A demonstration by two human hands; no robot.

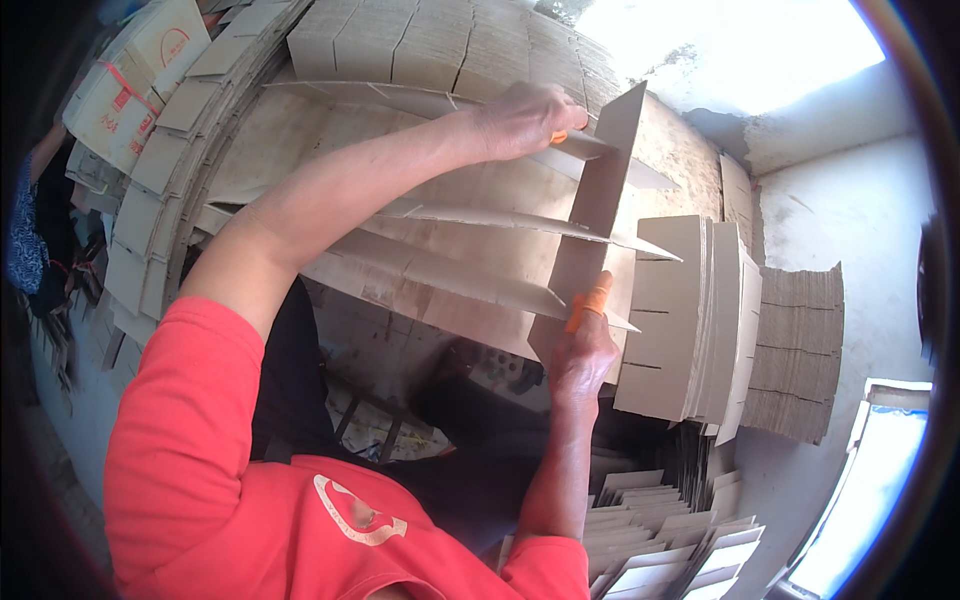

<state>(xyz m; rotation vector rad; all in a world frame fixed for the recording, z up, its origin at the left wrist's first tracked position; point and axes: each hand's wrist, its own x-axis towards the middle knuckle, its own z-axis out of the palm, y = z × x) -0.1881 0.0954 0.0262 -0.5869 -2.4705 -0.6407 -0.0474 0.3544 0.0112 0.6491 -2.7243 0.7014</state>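
1. Right hand (585,356): the fingers are closed on the near end of a cross strip (600,195) of grey card, which slants up and away from this grip.
2. Left hand (520,120): the fingers are curled by the farthest of three long strips (482,215), near the cross strip's far end; whether they pinch the card I cannot tell.
3. The long strips meet the cross strip between the two hands, their pointed ends showing just right of it; open-topped compartments lie between them, with the table (290,150) visible inside.
4. Beyond the left hand stands a row of stacked card (420,45).
5. Right of the right hand are slotted sheets (668,310), with a darker stack (800,350) past them.
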